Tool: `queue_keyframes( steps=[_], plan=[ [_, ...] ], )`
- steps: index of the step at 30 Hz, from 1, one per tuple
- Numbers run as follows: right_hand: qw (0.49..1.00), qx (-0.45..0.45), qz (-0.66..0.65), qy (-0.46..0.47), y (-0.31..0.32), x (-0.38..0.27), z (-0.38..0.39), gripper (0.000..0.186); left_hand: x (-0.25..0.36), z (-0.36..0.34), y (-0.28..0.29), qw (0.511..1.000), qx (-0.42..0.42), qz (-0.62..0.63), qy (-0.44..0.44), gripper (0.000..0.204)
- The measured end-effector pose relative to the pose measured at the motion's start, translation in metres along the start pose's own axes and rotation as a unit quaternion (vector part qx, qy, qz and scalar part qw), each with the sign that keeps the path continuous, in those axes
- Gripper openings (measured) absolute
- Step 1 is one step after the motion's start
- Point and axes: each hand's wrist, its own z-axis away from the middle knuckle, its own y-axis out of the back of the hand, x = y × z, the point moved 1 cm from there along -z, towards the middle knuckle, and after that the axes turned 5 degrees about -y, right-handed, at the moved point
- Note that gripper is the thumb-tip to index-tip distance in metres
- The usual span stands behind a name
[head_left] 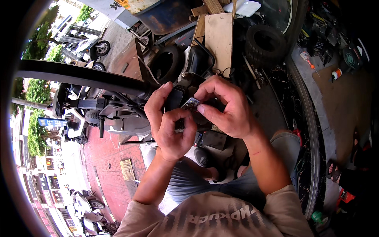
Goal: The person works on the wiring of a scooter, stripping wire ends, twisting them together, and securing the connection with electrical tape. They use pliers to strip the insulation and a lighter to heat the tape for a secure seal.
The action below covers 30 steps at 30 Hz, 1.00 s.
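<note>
A small silvery-blue piece, which looks like a circuit board, sits between my two hands. My right hand is closed in a pinch, its thumb and forefinger at the right edge of the piece. Beneath the lower edge, my left hand has curled fingers with their tips pressed together against it. Behind the hands is the dark head of an electric scooter, its long black tube running off to the left. The fingers hide part of the board and of the scooter parts behind it.
A black case rests below my hands near my shoe. Ahead lie a loose tyre, a wooden board and another tyre. A metal door track runs along the right. Parked scooters stand outside, left.
</note>
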Motion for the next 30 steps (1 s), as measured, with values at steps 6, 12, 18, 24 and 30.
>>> queue_keyframes(
  steps=[6,12,18,24,30],
  plan=[
    [0.999,-0.015,0.041,-0.005,-0.003,-0.006,0.001,0.021,-0.004,0.004,-0.001,0.999,0.016,-0.002,-0.043,0.027],
    [0.997,-0.022,0.063,0.042,-0.005,-0.01,-0.001,0.022,-0.01,0.01,0.0,0.998,0.036,0.034,-0.031,0.025],
    [0.995,-0.04,0.087,0.034,-0.009,-0.022,0.003,0.024,-0.011,0.017,0.001,0.991,0.056,0.115,0.034,0.02],
    [0.987,-0.011,0.157,0.041,-0.019,-0.032,0.005,0.021,-0.011,0.021,-0.004,0.973,0.098,0.196,0.07,0.012],
    [0.986,0.019,0.154,0.055,-0.028,-0.028,0.006,0.019,-0.01,0.02,-0.002,0.972,0.099,0.203,0.07,0.017]
  ],
)
